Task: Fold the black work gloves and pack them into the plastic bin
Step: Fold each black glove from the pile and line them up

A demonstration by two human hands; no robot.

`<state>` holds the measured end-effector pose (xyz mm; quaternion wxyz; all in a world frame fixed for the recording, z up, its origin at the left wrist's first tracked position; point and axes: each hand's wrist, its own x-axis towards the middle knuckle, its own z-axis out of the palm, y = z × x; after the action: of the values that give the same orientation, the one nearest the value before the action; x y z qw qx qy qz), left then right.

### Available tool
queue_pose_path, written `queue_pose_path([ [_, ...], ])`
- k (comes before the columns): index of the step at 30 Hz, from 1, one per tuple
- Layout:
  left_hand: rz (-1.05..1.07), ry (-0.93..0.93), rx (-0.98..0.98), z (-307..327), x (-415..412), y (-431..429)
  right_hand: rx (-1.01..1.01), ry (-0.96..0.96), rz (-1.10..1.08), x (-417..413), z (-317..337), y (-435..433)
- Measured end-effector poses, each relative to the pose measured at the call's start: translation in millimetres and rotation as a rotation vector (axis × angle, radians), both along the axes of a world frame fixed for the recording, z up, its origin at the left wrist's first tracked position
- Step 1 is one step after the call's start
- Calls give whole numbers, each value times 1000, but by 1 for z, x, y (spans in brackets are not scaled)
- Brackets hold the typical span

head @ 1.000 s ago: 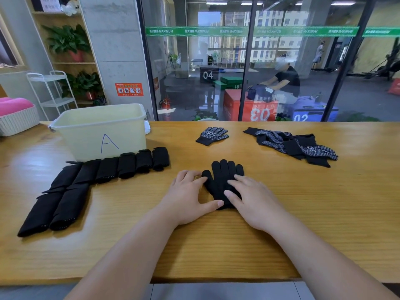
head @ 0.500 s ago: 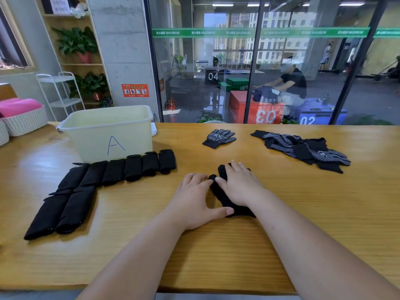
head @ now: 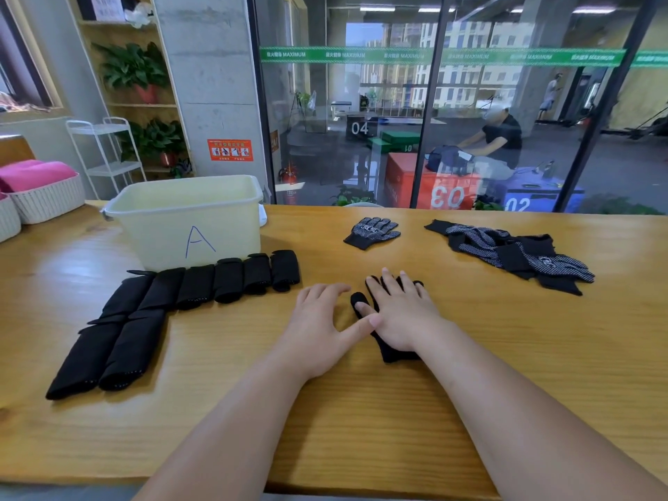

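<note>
Pressing down, your right grip (head: 401, 316) lies released, fingers straight, on the black glove (head: 392, 352) in the middle of the bench (head: 542, 338), probably flattening it for a clean fold; your left grip (head: 318, 327), likewise released, rests just beside.

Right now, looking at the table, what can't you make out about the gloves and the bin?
Head view only.
Black knit glove: mostly covered by the flat right hand; one or two stacked, unclear.
Cream plastic bin: its own front wall hides the bottom, contents unknown.
Dotted black glove pile: overlapping, count unclear.
</note>
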<state>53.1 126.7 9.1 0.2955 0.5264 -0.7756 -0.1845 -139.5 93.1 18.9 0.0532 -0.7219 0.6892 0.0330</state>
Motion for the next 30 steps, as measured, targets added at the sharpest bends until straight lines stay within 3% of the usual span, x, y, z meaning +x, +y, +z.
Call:
queue_pose_path([
  [11,-20,-15,-20,-1,1,3,28,-73,28,2,0,0],
  [16,-66,-54,-72,-1,1,1,-164,-206,41,-19,5,30],
  [20,-156,-184,-101,-5,-3,-1,-72,-118,31,-43,-5,48],
  [25,-143,-258,-155,-7,-3,1,-98,-281,109,-56,-11,59],
  [30,-121,-291,-113,-3,-1,3,-57,-276,149,-75,-6,71],
])
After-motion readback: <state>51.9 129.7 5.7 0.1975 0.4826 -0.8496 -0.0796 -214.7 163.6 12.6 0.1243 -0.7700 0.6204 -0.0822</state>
